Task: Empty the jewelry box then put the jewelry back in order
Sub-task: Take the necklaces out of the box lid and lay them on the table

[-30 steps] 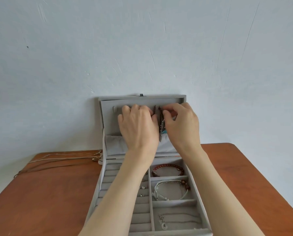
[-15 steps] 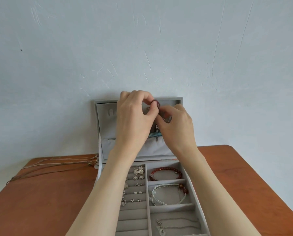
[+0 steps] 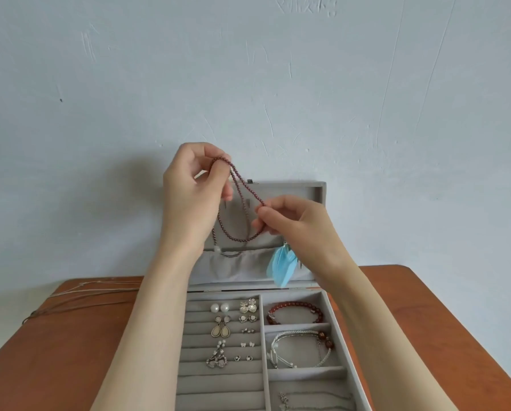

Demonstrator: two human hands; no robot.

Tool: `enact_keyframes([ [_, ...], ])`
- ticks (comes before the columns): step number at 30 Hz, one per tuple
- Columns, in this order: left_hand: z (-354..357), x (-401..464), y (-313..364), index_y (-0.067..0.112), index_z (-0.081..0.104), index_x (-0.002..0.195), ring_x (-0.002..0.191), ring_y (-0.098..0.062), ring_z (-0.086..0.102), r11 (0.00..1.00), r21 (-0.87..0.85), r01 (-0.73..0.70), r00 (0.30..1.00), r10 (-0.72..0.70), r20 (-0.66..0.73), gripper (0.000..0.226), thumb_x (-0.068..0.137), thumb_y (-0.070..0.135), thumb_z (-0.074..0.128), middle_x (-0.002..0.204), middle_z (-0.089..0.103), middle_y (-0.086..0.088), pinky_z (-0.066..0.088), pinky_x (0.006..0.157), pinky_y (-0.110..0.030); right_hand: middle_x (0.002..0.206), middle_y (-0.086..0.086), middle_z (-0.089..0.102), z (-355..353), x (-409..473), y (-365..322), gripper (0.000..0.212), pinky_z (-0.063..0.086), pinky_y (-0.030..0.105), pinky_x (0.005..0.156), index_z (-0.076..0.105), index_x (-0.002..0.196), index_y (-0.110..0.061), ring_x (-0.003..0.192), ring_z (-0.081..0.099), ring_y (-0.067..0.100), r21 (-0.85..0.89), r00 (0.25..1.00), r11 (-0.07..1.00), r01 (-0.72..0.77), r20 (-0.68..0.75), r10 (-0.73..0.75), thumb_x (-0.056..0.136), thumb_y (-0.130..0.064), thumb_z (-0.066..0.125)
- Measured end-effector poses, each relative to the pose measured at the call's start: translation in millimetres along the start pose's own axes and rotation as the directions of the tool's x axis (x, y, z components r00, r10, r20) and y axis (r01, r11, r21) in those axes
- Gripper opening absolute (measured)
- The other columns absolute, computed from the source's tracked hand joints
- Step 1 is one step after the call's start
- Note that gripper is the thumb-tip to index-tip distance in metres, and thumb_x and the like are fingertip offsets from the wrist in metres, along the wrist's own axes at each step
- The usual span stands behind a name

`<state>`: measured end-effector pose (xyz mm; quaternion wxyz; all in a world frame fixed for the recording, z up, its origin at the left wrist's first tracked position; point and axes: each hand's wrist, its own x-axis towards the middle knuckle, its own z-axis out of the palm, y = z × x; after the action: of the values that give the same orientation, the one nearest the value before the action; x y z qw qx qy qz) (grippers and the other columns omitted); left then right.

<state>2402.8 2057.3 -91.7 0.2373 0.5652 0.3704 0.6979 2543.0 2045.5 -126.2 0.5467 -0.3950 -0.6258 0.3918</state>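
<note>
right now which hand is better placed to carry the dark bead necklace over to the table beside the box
Left, probably. The left hand pinches the top of the dark bead necklace, and thin chains already lie on the table's left side.

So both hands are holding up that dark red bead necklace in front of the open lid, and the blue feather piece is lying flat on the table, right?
Not quite. In the head view the left hand and right hand do pinch the dark red bead necklace before the open lid, but the blue feather piece hangs inside the lid, over its fabric pocket, not on the table.
</note>
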Motion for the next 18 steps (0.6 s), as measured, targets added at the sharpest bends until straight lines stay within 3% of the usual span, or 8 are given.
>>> enact_keyframes([
  [5,-19.2,2.7,0.3,0.017,0.058,0.075,0.046,-0.014,0.035,0.986,-0.022,0.166,0.984,-0.164,0.072,0.022,0.083,-0.003,0.051,0.061,0.046,-0.004,0.032,0.049,-0.025,0.062,-0.001,0.063,2.0,-0.6,0.2,0.016,0.053,0.022,0.066,0.063,0.074,-0.013,0.065,0.060,0.013,0.265,0.986,0.952,-0.154,0.102,0.131,0.089,-0.011,0.057],
  [11,-42.0,-2.6,1.4,0.023,0.064,0.079,0.051,-0.009,0.054,0.955,0.216,0.203,0.951,-0.244,0.188,0.015,0.088,0.013,0.057,0.055,0.056,0.004,0.049,0.057,-0.018,0.056,-0.002,0.050,0.6,-3.1,-8.1,0.008,0.054,0.026,0.073,0.060,0.076,-0.009,0.060,0.055,0.013,0.575,0.982,0.798,-0.183,0.148,0.118,0.083,-0.012,0.059],
  [14,-52.9,-5.8,5.1,0.028,0.064,0.077,0.054,-0.004,0.058,0.944,0.260,0.204,0.964,-0.239,0.112,0.015,0.088,0.019,0.058,0.054,0.061,0.011,0.050,0.070,-0.026,0.051,-0.004,0.039,3.5,-7.8,-10.7,0.010,0.050,0.024,0.059,0.060,0.073,-0.010,0.050,0.045,0.013,0.644,0.976,0.737,-0.203,0.199,0.095,0.081,-0.016,0.062],
  [18,-74.9,-1.4,13.1,0.025,0.065,0.073,0.063,-0.007,0.057,0.967,0.117,0.226,0.973,-0.218,-0.082,0.022,0.088,0.013,0.055,0.063,0.060,0.010,0.052,0.073,-0.029,0.047,-0.008,0.031,6.9,-16.2,-7.0,0.015,0.038,0.020,0.044,0.066,0.068,-0.015,0.040,0.030,0.008,0.599,0.950,0.746,-0.291,0.270,0.154,0.079,-0.023,0.063],
])
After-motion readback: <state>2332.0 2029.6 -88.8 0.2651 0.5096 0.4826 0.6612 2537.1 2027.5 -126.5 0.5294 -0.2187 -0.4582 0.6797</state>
